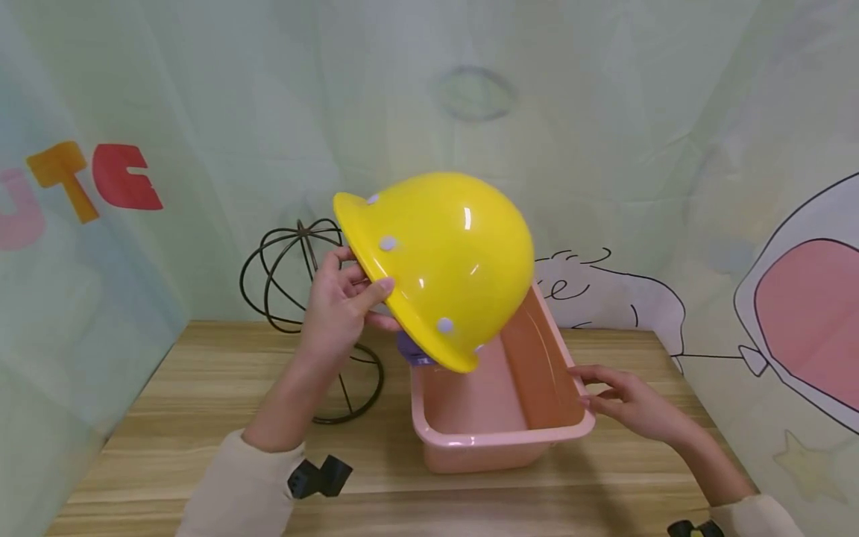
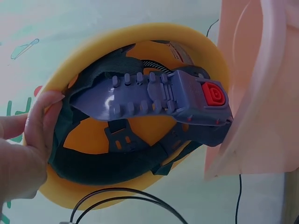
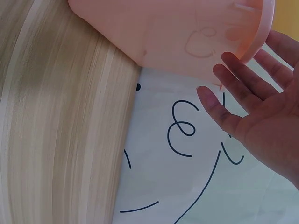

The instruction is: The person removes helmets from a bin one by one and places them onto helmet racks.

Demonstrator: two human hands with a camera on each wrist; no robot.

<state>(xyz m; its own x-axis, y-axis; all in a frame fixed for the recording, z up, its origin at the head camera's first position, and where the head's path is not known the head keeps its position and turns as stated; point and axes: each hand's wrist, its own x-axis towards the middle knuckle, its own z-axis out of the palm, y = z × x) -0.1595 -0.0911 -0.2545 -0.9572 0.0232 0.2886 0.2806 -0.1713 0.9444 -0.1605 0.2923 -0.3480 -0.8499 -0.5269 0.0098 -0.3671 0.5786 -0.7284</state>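
Observation:
My left hand (image 1: 335, 306) pinches the brim of a yellow hard hat (image 1: 456, 253), thumb on the outside and fingers under the edge. The hat is tilted, its dome toward the upper right, over a pink plastic basin (image 1: 499, 441). In the left wrist view the hat's inside shows dark webbing and a purple adjuster strap (image 2: 135, 98) with a red knob (image 2: 213, 93). My right hand (image 1: 627, 403) is at the basin's right rim, fingertips touching it. The right wrist view shows those fingers loosely extended along the basin's side.
A black wire stand (image 1: 303, 230) with a domed top and round base ring stands left of the basin, partly behind my left arm. Both are on a wooden table (image 1: 161, 425). A printed cloth (image 1: 268, 112) hangs behind and at both sides.

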